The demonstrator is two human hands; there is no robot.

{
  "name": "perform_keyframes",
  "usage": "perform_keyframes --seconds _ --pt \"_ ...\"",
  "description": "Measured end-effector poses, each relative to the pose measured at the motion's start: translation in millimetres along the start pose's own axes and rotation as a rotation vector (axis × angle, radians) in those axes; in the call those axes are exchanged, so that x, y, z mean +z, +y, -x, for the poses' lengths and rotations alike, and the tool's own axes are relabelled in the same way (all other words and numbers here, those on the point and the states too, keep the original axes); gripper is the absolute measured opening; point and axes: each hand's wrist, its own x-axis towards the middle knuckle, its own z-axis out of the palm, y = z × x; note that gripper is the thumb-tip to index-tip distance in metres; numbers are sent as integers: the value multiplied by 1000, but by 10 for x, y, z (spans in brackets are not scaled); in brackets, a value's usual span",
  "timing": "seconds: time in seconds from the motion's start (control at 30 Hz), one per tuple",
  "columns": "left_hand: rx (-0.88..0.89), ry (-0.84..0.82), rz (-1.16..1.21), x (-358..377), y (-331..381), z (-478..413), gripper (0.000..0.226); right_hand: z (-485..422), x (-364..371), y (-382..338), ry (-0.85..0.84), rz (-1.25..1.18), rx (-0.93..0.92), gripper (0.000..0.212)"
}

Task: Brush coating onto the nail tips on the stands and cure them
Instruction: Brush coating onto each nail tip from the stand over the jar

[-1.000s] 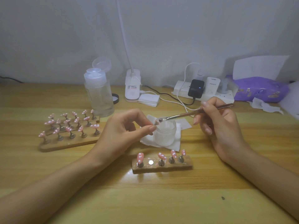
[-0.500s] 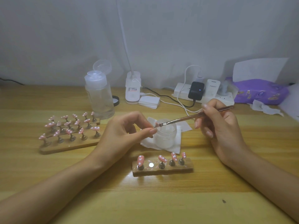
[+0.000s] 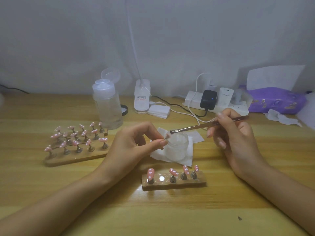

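Two hands work over a wooden desk (image 3: 51, 193). Left hand (image 3: 134, 145) has thumb and forefinger pinched together on a small peg carrying a pink nail tip (image 3: 167, 135), held above the near-left rim of a frosted jar (image 3: 178, 147). Right hand (image 3: 233, 135) is closed on a slim brush (image 3: 204, 126), gripped towards its far end; the shaft slants down and left, bristle end just right of the held nail tip. Contact between bristles and tip cannot be told. The jar stands on a white wipe (image 3: 189, 161) between both hands. Nearer than the jar lies a short wooden stand (image 3: 173, 183) bearing four pink dotted tips on pegs, with one bare metal disc second from left. A larger stand (image 3: 75, 157) with three rows of pink tips sits at left, well apart from the left hand. Farther back stand a clear bottle (image 3: 108, 106) with its cap flipped up, a white lamp base (image 3: 142, 98), a power strip (image 3: 216, 103) and a purple pack (image 3: 276, 101).
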Motion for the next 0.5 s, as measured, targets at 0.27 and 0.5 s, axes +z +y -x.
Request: perform_keyframes --seconds 0.27,0.5 --pt "-23 -1 8 -5 5 9 19 4 8 17 -26 44 36 24" --pt "-20 -4 24 -2 12 12 21 14 24 -5 -60 0 22 23"
